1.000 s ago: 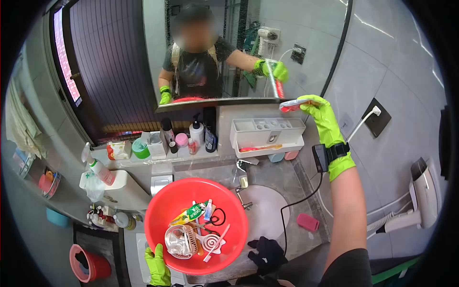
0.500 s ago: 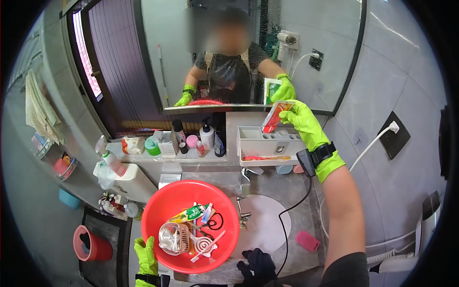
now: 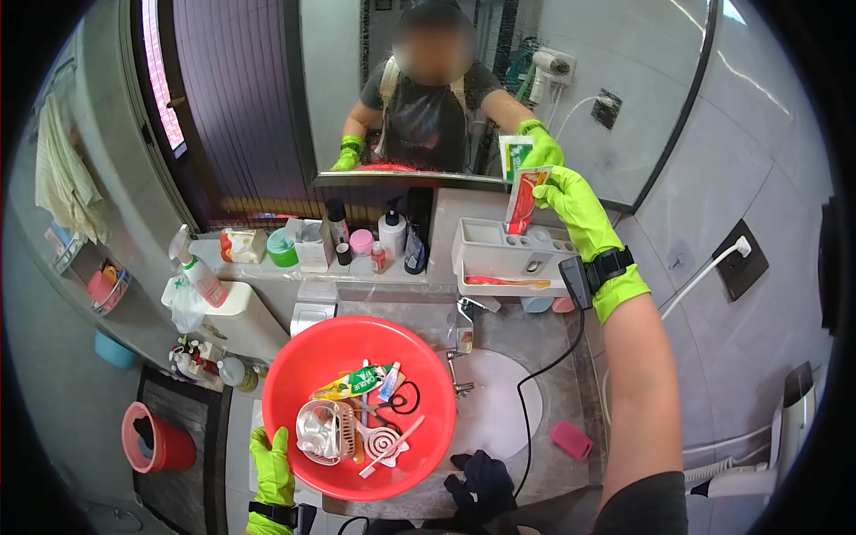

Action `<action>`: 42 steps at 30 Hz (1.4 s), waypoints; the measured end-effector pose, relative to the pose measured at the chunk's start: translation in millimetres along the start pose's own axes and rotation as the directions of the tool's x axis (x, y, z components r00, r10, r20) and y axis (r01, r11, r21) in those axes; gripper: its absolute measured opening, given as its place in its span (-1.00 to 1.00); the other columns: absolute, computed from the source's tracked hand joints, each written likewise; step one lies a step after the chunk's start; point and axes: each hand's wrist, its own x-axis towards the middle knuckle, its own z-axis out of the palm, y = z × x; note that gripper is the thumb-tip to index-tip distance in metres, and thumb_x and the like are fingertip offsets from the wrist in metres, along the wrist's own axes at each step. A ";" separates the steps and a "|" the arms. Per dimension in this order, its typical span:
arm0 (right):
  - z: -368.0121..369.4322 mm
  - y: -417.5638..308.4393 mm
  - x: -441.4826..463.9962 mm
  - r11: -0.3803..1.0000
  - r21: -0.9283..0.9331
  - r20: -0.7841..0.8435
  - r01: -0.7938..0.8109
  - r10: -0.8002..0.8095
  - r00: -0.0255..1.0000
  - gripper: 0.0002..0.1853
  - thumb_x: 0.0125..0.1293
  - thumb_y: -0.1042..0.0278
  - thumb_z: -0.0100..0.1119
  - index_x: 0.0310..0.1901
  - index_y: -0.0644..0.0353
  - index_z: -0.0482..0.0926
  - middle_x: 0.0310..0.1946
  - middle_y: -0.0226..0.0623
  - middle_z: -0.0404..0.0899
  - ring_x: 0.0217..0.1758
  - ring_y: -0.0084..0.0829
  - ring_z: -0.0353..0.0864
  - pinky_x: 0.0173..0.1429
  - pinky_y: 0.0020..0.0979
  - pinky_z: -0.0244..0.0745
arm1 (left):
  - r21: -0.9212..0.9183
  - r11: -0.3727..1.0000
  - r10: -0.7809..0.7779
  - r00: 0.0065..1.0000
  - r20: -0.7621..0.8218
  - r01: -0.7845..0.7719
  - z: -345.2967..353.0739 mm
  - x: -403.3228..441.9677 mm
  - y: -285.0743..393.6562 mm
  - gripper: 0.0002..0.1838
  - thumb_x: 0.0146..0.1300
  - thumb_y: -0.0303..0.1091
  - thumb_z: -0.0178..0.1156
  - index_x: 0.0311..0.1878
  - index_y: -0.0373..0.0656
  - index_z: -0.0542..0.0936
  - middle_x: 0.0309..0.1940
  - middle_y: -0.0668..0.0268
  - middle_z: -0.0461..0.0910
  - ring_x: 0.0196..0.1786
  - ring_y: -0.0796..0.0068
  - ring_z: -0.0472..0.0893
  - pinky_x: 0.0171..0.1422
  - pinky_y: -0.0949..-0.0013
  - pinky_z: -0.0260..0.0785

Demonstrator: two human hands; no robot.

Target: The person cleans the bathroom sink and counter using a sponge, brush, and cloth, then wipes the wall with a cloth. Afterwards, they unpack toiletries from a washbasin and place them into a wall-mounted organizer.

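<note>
My right hand (image 3: 571,201), in a bright green rubber glove, pinches a red and white toothpaste tube (image 3: 523,201) near its flat upper end. The tube stands nearly upright, its lower end at the left part of a white toothbrush holder (image 3: 499,250); whether it sits in a slot I cannot tell. At the lower left my gloved left hand (image 3: 272,464) grips the rim of a red basin (image 3: 357,486). Inside the basin lie a yellow and green tube (image 3: 357,382), black-handled scissors (image 3: 403,399), a small basket (image 3: 339,432) and a pink toothbrush (image 3: 392,448).
A white sink (image 3: 499,392) with a faucet (image 3: 465,325) lies right of the basin. Bottles and jars line the ledge (image 3: 308,275) below the mirror (image 3: 580,80). A dark cloth (image 3: 486,481) and a pink object (image 3: 571,440) are at the counter's front.
The view has shifted slightly. The toothpaste tube has become more upright and lower against the toothbrush holder. My left hand stays on the basin rim.
</note>
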 end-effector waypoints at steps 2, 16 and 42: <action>-4.1 6.7 6.3 0.999 -0.042 -0.014 -0.031 0.030 0.999 -0.78 0.34 0.62 0.13 -0.02 0.29 0.64 -0.26 -0.48 0.65 -0.27 -0.66 0.51 -0.12 -0.57 0.45 | -0.025 1.000 0.001 1.000 0.019 -0.001 1.9 0.8 0.0 -0.75 0.34 -0.44 0.29 -0.01 -0.21 0.44 -0.10 0.26 0.60 -0.14 0.50 0.57 0.00 0.37 0.49; 41.9 6.6 0.2 0.992 0.120 -0.116 0.034 -0.020 0.993 -0.74 0.36 0.57 0.18 0.07 0.29 0.60 -0.18 -0.41 0.67 -0.24 -0.63 0.58 -0.13 -0.55 0.51 | -0.062 0.998 0.008 0.999 0.047 -0.005 2.7 2.8 -0.9 -0.69 0.35 -0.45 0.27 0.07 -0.23 0.41 -0.02 0.22 0.56 -0.04 0.47 0.55 0.11 0.34 0.47; 293.9 -28.8 -197.8 0.916 -0.327 0.885 0.232 0.211 0.415 -0.56 0.33 0.02 0.21 0.13 0.09 0.60 -0.30 -0.08 0.65 -0.16 -0.10 0.68 -0.08 -0.14 0.56 | 0.113 0.986 0.116 0.992 0.050 -0.121 9.2 2.8 8.3 -0.59 0.34 -0.40 0.31 0.18 -0.26 0.43 0.04 0.21 0.55 0.03 0.45 0.57 0.12 0.35 0.48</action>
